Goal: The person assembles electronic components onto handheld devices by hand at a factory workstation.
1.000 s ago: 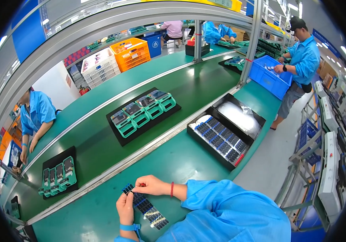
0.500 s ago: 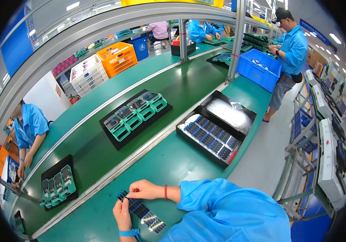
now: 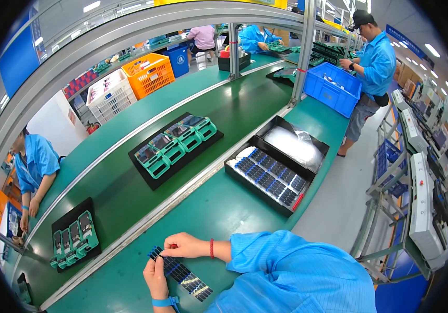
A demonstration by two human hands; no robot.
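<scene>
A clear sheet of black strips with blue ends (image 3: 186,275) lies slanted low over the green bench, its lower part glossy with reflections. At its upper left edge my left hand (image 3: 154,276) is closed in a pinch, a blue band round the wrist. My right hand (image 3: 186,245), with a red cord bracelet, pinches at the sheet's top end. A small red bit shows by the right fingers; I cannot tell what it is. Further up the bench, an open black box (image 3: 265,180) holds more sheets of the same strips.
Beyond a metal rail, the green conveyor carries two black trays with green frames (image 3: 177,143) (image 3: 75,237). A blue crate (image 3: 333,91) stands at the far right of the bench, by a metal post (image 3: 303,57). Co-workers in blue stand at the left and far right.
Both hands stay at the top end of the sheet with only slight finger movement. A small red bit now shows at my right fingers. The whole view has shifted a little.
</scene>
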